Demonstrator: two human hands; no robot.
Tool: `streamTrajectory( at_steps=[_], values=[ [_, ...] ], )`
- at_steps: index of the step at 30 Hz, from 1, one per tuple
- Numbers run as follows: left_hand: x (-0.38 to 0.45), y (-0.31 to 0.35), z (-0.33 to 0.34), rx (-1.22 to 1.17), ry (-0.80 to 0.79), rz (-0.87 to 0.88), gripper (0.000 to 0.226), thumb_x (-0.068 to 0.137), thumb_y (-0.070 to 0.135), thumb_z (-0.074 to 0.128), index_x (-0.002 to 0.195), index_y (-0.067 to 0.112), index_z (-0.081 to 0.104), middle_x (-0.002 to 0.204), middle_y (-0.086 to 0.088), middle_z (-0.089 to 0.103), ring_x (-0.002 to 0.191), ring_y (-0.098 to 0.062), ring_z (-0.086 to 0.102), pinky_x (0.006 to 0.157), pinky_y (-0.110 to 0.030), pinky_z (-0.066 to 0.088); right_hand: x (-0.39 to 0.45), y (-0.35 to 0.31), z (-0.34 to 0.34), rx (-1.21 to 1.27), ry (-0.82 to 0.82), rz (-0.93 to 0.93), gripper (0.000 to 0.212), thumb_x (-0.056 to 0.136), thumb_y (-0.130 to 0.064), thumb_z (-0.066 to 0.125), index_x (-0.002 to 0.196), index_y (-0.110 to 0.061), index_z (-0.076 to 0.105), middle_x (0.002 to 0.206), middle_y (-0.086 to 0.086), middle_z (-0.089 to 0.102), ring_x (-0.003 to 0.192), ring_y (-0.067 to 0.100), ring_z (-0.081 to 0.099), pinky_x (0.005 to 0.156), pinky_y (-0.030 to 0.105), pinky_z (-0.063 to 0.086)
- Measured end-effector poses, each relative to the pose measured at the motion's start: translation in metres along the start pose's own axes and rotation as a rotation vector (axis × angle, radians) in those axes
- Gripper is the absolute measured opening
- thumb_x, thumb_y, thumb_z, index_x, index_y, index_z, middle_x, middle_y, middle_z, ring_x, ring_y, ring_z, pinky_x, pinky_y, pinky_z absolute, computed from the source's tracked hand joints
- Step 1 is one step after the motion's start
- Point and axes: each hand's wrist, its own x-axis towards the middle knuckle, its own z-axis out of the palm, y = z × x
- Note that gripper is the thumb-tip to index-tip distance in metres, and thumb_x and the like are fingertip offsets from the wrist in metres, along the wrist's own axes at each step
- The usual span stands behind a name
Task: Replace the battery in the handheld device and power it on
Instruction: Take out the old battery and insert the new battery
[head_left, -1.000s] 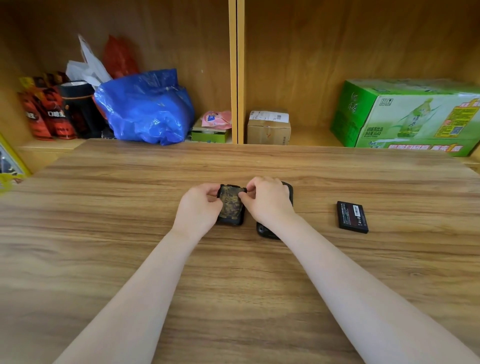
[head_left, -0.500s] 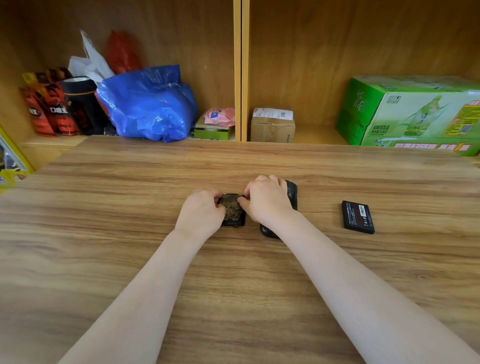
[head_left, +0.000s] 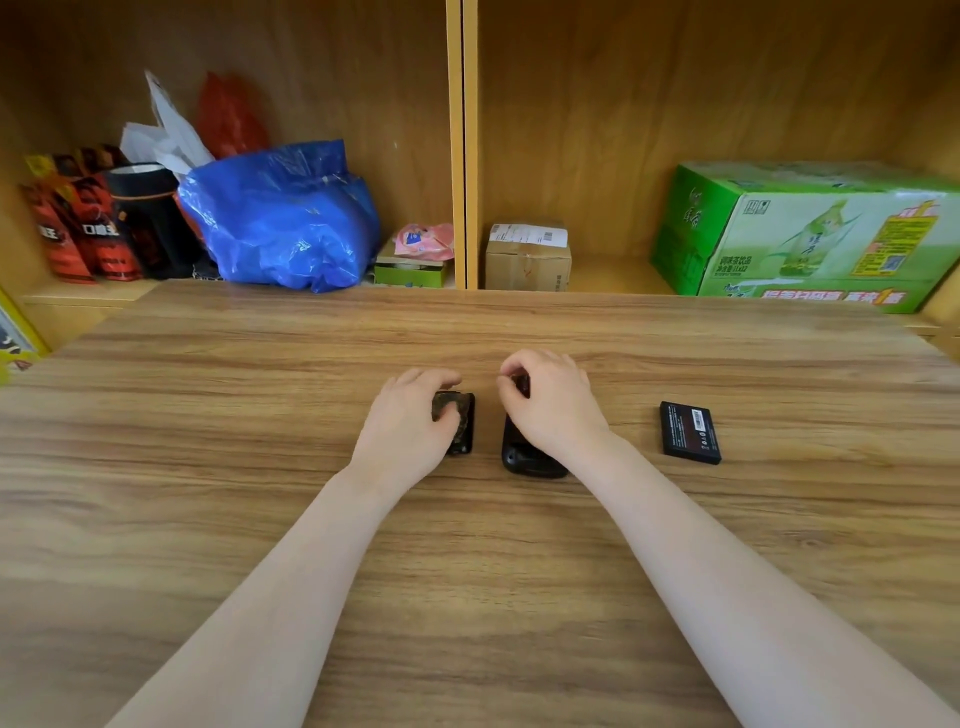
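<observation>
On the bench (head_left: 467, 571) the left hand (head_left: 408, 423) now rests on the camouflage back cover (head_left: 464, 422), fingers curled over it, having drawn it aside from the black handheld device (head_left: 524, 457). The right hand (head_left: 553, 402) lies over the device, fingers bent at its top end; what they pinch, I cannot tell. The compartment looks open now. A spare battery (head_left: 690, 431) waits well right. Beyond, a blue bag (head_left: 280, 218) sits on the shelf.
</observation>
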Motion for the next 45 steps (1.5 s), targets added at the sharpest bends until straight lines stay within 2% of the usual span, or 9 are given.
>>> streamTrajectory(
  at_steps=[5, 11, 17, 22, 26, 29, 35, 40, 45],
  values=[
    [-0.003, 0.013, 0.015, -0.026, -0.147, 0.154, 0.042, 0.096, 0.033, 0.053, 0.136, 0.020, 0.053, 0.134, 0.006, 0.056, 0.125, -0.010, 0.048, 0.103, -0.018, 0.034, -0.015, 0.028, -0.014, 0.091, -0.010, -0.037, 0.027, 0.096, -0.031, 0.052, 0.120, -0.021, 0.057, 0.121, -0.006, 0.057, 0.116, 0.011, 0.046, 0.089, 0.020, 0.036],
    [-0.005, 0.019, 0.025, 0.014, -0.255, 0.258, 0.054, 0.097, 0.045, 0.045, 0.142, 0.016, 0.046, 0.143, 0.002, 0.051, 0.132, -0.012, 0.045, 0.111, -0.030, 0.033, -0.032, 0.057, -0.021, 0.160, -0.067, -0.031, 0.040, 0.093, -0.034, 0.058, 0.130, -0.021, 0.054, 0.130, -0.006, 0.055, 0.118, 0.009, 0.051, 0.104, 0.032, 0.042],
    [-0.007, 0.013, 0.023, 0.025, -0.309, 0.264, 0.065, 0.092, 0.056, 0.047, 0.146, 0.020, 0.041, 0.151, 0.005, 0.039, 0.139, -0.005, 0.033, 0.116, -0.025, 0.024, -0.040, 0.072, -0.025, 0.201, -0.188, -0.049, 0.070, 0.078, -0.064, 0.056, 0.137, -0.027, 0.050, 0.149, -0.010, 0.042, 0.137, 0.002, 0.037, 0.113, 0.037, 0.036],
    [-0.009, 0.012, 0.021, 0.062, -0.340, 0.259, 0.082, 0.081, 0.071, 0.046, 0.149, 0.026, 0.034, 0.156, 0.012, 0.028, 0.142, -0.004, 0.025, 0.117, -0.022, 0.017, -0.038, 0.077, -0.029, 0.246, -0.230, -0.043, 0.077, 0.070, -0.064, 0.064, 0.138, -0.030, 0.051, 0.150, -0.013, 0.041, 0.136, 0.000, 0.037, 0.114, 0.036, 0.035],
    [-0.008, 0.012, 0.021, 0.042, -0.342, 0.250, 0.081, 0.081, 0.065, 0.056, 0.149, 0.026, 0.034, 0.156, 0.013, 0.027, 0.142, -0.001, 0.024, 0.116, -0.018, 0.015, -0.037, 0.075, -0.034, 0.224, -0.243, -0.030, 0.072, 0.071, -0.058, 0.069, 0.135, -0.030, 0.053, 0.149, -0.011, 0.043, 0.132, 0.006, 0.045, 0.112, 0.036, 0.037],
    [-0.008, 0.013, 0.020, 0.021, -0.343, 0.239, 0.081, 0.080, 0.064, 0.058, 0.148, 0.025, 0.036, 0.155, 0.013, 0.029, 0.141, 0.000, 0.025, 0.115, -0.016, 0.015, -0.038, 0.071, -0.040, 0.116, -0.257, -0.077, 0.071, 0.075, -0.063, 0.062, 0.136, -0.029, 0.053, 0.149, -0.013, 0.043, 0.130, 0.008, 0.048, 0.111, 0.035, 0.038],
    [-0.008, 0.013, 0.020, 0.015, -0.359, 0.241, 0.089, 0.074, 0.074, 0.049, 0.148, 0.026, 0.038, 0.155, 0.012, 0.030, 0.141, 0.000, 0.026, 0.115, -0.016, 0.015, -0.042, 0.062, -0.047, -0.216, -0.279, -0.241, 0.061, 0.093, -0.054, 0.047, 0.146, -0.025, 0.040, 0.155, -0.003, 0.035, 0.138, 0.015, 0.040, 0.112, 0.027, 0.029],
    [-0.010, 0.017, 0.019, 0.010, -0.361, 0.225, 0.088, 0.076, 0.076, 0.039, 0.148, 0.025, 0.036, 0.155, 0.011, 0.030, 0.141, -0.001, 0.026, 0.116, -0.019, 0.017, -0.044, 0.061, -0.043, -0.207, -0.251, -0.216, 0.062, 0.093, -0.057, 0.041, 0.144, -0.023, 0.043, 0.151, -0.002, 0.041, 0.136, 0.016, 0.043, 0.112, 0.029, 0.033],
    [-0.012, 0.024, 0.021, -0.021, -0.290, 0.218, 0.052, 0.098, 0.044, 0.043, 0.146, 0.022, 0.040, 0.152, 0.004, 0.038, 0.141, -0.006, 0.030, 0.113, -0.016, 0.017, -0.045, 0.065, -0.042, -0.100, -0.156, -0.119, 0.065, 0.085, -0.066, 0.043, 0.129, -0.022, 0.059, 0.138, -0.006, 0.056, 0.124, 0.011, 0.053, 0.106, 0.031, 0.042]
  ],
)
